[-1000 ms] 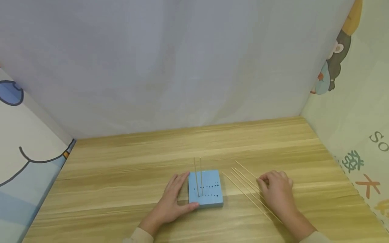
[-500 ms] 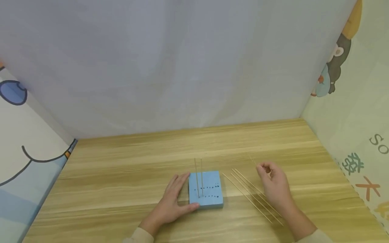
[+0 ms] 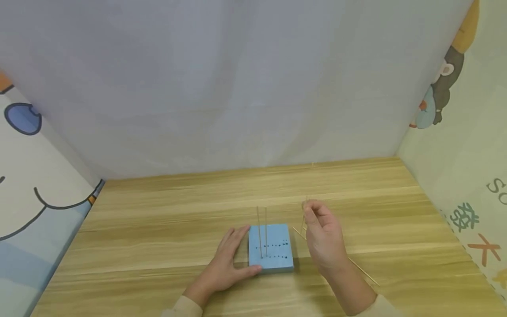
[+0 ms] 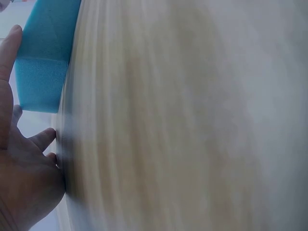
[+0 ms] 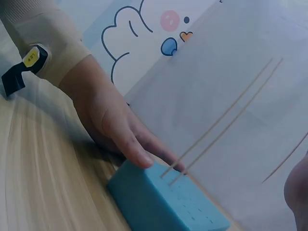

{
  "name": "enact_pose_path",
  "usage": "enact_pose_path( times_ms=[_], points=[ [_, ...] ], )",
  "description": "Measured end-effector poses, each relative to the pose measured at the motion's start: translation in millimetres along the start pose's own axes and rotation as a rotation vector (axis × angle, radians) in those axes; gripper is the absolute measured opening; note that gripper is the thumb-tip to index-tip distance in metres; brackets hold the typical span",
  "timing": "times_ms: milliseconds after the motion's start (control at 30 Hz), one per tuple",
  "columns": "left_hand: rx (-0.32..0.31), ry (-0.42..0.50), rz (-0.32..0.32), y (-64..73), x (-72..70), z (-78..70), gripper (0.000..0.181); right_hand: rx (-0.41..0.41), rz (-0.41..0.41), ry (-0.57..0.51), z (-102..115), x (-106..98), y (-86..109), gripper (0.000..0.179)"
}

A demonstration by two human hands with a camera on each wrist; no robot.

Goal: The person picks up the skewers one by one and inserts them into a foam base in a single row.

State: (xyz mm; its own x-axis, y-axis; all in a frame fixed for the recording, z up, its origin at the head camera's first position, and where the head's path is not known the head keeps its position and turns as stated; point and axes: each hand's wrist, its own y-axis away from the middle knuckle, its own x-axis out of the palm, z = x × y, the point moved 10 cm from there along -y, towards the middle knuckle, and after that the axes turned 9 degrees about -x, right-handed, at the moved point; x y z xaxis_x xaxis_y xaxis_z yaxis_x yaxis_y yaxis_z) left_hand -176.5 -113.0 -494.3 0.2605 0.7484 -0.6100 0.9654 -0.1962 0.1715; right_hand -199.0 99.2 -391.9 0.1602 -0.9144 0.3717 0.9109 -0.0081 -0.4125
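A light-blue foam block with rows of dark holes lies on the wooden table. Two thin bamboo sticks stand upright in its left part, also seen in the right wrist view as sticks. At the block's left side, my left hand holds it, thumb at the near corner and fingers at the far corner. My right hand pinches another thin bamboo stick near its top, raised right of the block. Its lower end points down in the right wrist view, apart from the block.
More loose bamboo sticks lie right of the block, mostly hidden beneath my right hand and forearm. A pale curtain rises behind the table. Printed panels stand at the left and right sides.
My right hand has lifted one stick off the group on the table and carried it leftward, towards the block, the stick now hanging down. My left hand has stayed at the block.
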Motion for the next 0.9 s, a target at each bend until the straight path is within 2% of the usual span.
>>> enact_pose_path(
  times_ms=[133, 300, 633, 900],
  points=[
    [0.002, 0.002, 0.0, -0.4, 0.5, -0.1, 0.105, 0.031, 0.014, 0.003, -11, 16, 6.0, 0.021],
    [0.002, 0.02, 0.007, -0.8, 1.6, -1.5, 0.104, 0.076, 0.003, 0.032, -29, 25, 14.3, 0.026],
    [0.011, 0.014, -0.003, -1.2, 1.9, -1.5, 0.102, 0.116, -0.002, 0.089, -54, 34, 21.9, 0.024],
    [0.011, 0.008, -0.011, -0.3, -0.1, -0.7, 0.103, 0.168, -0.003, 0.127, -65, 36, 26.7, 0.018]
  ],
)
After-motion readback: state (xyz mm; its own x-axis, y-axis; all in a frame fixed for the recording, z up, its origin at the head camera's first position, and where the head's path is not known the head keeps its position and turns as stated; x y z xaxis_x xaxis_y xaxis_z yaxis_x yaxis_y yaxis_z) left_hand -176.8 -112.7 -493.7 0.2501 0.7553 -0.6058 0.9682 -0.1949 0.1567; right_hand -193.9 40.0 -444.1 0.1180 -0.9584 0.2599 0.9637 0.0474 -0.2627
